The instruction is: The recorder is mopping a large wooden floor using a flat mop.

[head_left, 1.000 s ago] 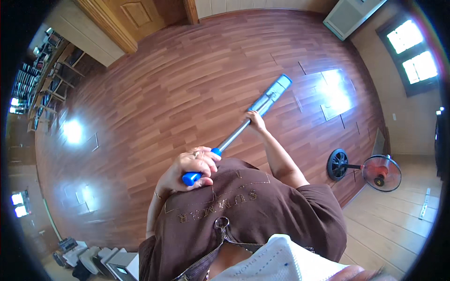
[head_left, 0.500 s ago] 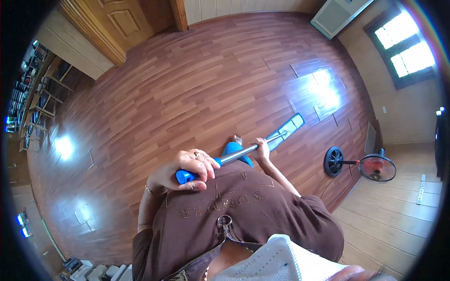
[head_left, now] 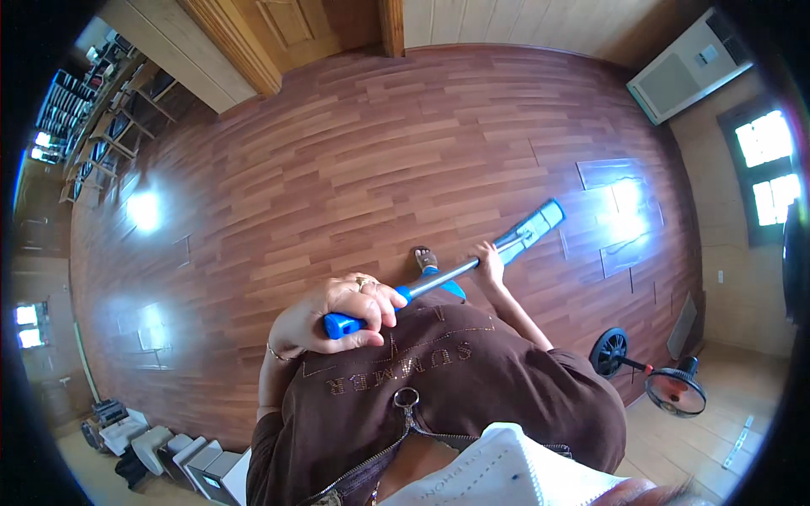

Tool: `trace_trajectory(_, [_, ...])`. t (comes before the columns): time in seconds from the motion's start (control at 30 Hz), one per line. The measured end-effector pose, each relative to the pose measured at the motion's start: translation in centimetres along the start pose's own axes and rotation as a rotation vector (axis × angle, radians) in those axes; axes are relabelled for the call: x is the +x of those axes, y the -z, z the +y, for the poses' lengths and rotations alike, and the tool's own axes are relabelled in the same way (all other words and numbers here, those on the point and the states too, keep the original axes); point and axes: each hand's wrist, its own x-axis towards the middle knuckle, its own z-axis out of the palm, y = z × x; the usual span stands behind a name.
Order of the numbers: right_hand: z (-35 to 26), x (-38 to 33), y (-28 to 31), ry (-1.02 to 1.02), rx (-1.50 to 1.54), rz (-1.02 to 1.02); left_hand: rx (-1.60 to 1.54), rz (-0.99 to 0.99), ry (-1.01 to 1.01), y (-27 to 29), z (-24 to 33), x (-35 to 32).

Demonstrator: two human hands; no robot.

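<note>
I hold a flat mop slantwise across my front. My left hand is wrapped round the blue grip at the top end of its metal pole. Farther down the pole, my right hand closes round it near the head. The long blue mop head lies out to the right, just left of a bright window reflection; whether it presses on the floor, I cannot tell. Below the pole shows my sandalled foot, with something blue beside it, partly hidden by my shirt.
Wood-plank floor spreads all round. A standing fan with a round black base is at the right. A white floor unit stands far right, a wooden door at the back. Chairs line the left; pale boxy objects sit lower left.
The view has shifted, so the door, floor unit and fan appear farther right and lower. My sandalled foot shows more plainly. Both hands keep their grip on the mop.
</note>
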Motion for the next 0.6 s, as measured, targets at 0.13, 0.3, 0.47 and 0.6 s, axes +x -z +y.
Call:
trace_trajectory(0.13, [3.1, 6.6, -0.6, 0.116, -0.126, -0.204, 0.087, 0.081, 0.03, 0.0, -0.3, 1.4])
trace_trajectory(0.3, [-2.7, 11.9, -2.2, 0.089, -0.337, -0.362, 0.201, 0.309, 0.137, -0.6, 0.7, -1.2])
trace_trajectory(0.47, [-9.5, 12.8, -4.6, 0.394, -0.288, -0.502, 0.445, 0.492, 0.149, -2.9, 3.6, -6.5])
trace_trajectory(0.6, [-16.7, 10.2, -8.0, 0.694, -0.222, -0.606, 0.551, 0.857, 0.15, -9.5, 8.5, -9.8])
